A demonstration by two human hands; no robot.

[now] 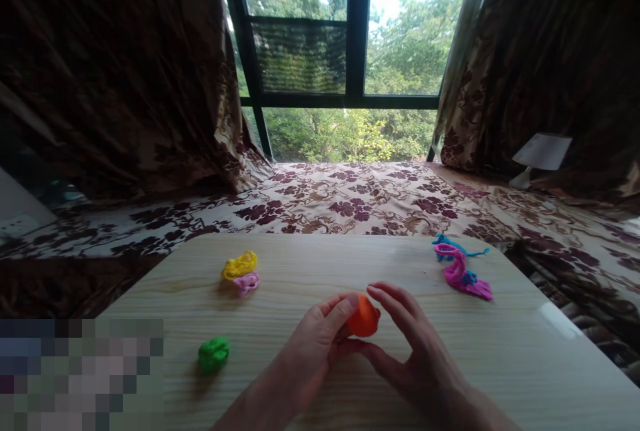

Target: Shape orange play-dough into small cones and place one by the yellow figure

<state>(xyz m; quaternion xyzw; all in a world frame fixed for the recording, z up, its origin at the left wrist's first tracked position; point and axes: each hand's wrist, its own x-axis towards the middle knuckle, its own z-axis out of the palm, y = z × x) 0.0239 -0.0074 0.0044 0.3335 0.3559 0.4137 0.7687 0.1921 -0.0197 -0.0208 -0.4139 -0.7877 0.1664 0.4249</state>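
Between my hands is a lump of orange modelling clay (365,318), rounded and somewhat flattened. My left hand (323,328) grips it, the thumb pressed on its near left side and the other fingers partly hidden beneath. On the other side, my right hand (417,338) curves around the lump with thumb and fingers spread apart. Its fingertips are close to the clay's top edge, and its thumb reaches below, by the left fingers; whether it touches the clay I cannot tell. A crumpled green clay lump (214,355) lies on the table left of my hands.
A pale wooden table (300,258) carries yellow clay (240,264) and pink clay (247,283) at the back left. Magenta clay (457,274) and blue clay strands (447,244) lie at the back right. Beyond are a flowered cloth (350,198), a window and a small lamp (543,151).
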